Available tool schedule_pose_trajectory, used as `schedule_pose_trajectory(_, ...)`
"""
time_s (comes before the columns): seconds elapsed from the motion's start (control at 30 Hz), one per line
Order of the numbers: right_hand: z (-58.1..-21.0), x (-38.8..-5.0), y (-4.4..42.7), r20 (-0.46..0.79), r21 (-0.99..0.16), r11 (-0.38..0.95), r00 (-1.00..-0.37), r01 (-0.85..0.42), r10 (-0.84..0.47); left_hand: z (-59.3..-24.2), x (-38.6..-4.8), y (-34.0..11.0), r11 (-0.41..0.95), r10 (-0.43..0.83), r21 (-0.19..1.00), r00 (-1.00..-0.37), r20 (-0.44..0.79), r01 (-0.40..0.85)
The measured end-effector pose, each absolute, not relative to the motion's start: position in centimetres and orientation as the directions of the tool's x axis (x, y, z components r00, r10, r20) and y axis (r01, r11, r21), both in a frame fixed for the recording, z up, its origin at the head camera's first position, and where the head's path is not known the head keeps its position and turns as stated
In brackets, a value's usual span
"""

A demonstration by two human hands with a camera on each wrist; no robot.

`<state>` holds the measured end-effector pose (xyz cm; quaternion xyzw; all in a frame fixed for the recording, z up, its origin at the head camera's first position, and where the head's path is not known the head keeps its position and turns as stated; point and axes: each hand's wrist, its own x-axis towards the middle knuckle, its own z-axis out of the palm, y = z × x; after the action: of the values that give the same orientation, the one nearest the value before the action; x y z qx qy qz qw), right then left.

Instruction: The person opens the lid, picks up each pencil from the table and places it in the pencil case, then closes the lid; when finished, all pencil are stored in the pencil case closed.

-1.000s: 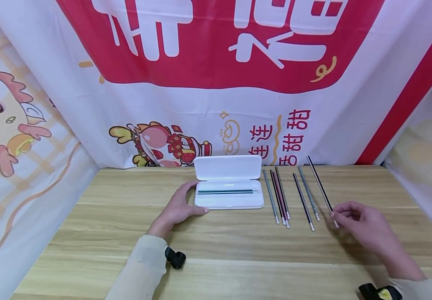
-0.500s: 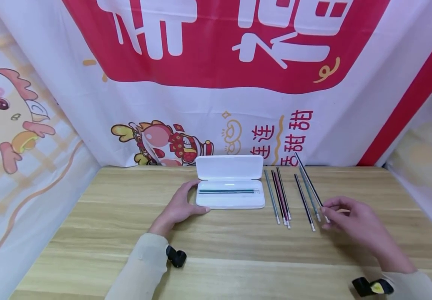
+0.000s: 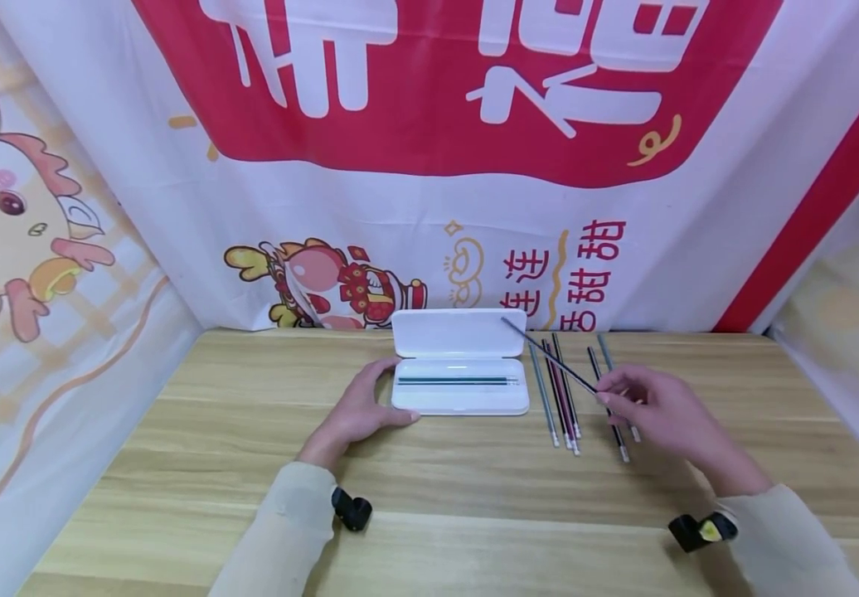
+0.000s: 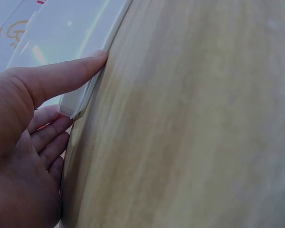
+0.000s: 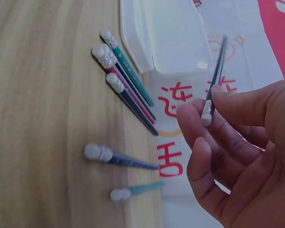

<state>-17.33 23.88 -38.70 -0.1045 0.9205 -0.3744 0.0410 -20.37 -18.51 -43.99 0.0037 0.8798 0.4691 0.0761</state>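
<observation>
A white pencil case [image 3: 462,410] lies with its lid [image 3: 444,333] raised, and green pencils [image 3: 452,381] rest lengthwise inside it. My left hand [image 3: 360,407] holds the case's left end, thumb along the front edge and fingers round the far side, as the left wrist view [image 4: 52,78] of the thumb confirms. My right hand [image 3: 649,406] pinches a dark pencil [image 3: 552,356] between thumb and fingers near its white eraser end. That pencil is held above the table, its far tip pointing left toward the lid. In the right wrist view the held pencil [image 5: 217,71] slants upward.
Right of the case several pencils [image 3: 564,398] lie in a loose group, erasers toward me. A dark pencil [image 3: 609,406] and a blue-green pencil [image 3: 605,352] lie farther right, partly behind my right hand. A printed cloth [image 3: 310,199] hangs behind the wooden table [image 3: 474,497].
My right hand has moved left with the dark pencil, whose far tip has swung left from the table's back edge to in front of the lid. My left hand stays at the pencil case.
</observation>
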Motion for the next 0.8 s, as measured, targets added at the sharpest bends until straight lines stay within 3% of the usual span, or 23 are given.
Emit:
schedule_pose_trajectory(0.2,-38.5,-19.2,22.1,0.068,-0.652,0.709,-0.952,-0.269,-0.299,-43.9,-20.4,-18.6,0.554,0.082,0.830,-0.988,-0.131,-0.064)
schedule_pose_trajectory(0.8,-39.7,-24.1,16.5,0.047,-0.650,0.704,-0.939,-0.287,-0.340,-44.5,-20.6,-18.7,0.553,0.080,0.831,-0.989,-0.124,-0.060)
